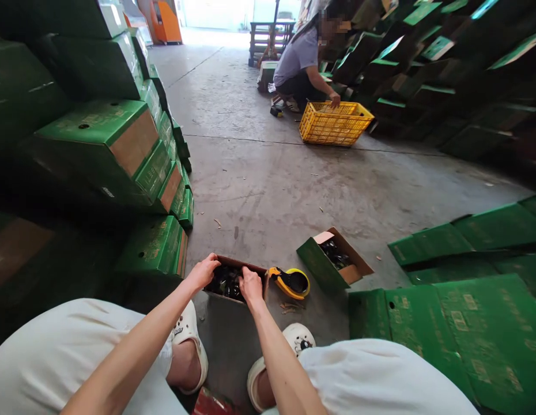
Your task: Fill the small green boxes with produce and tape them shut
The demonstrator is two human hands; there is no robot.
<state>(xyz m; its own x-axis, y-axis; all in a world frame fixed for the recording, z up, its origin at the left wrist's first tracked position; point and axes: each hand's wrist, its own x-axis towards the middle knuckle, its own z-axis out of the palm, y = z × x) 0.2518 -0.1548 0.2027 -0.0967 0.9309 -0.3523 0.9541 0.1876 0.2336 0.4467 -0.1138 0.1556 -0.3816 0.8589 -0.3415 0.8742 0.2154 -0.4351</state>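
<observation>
An open cardboard box rests on the floor between my feet, filled with dark, glossy items whose kind I cannot make out. My left hand has its fingers closed over the box's left end. Inside the right part of the box, my right hand curls its fingers down among the dark items; the fingertips are hidden. Just right of the box lies a yellow and orange tape dispenser. Beyond it, a second open green box sits tilted in view, holding similar dark items.
Green boxes are stacked high on the left. More green cartons lie at the right, with a dark pile of boxes behind. A crouching person reaches into a yellow crate. Wood-coloured scraps lie near my right shoe.
</observation>
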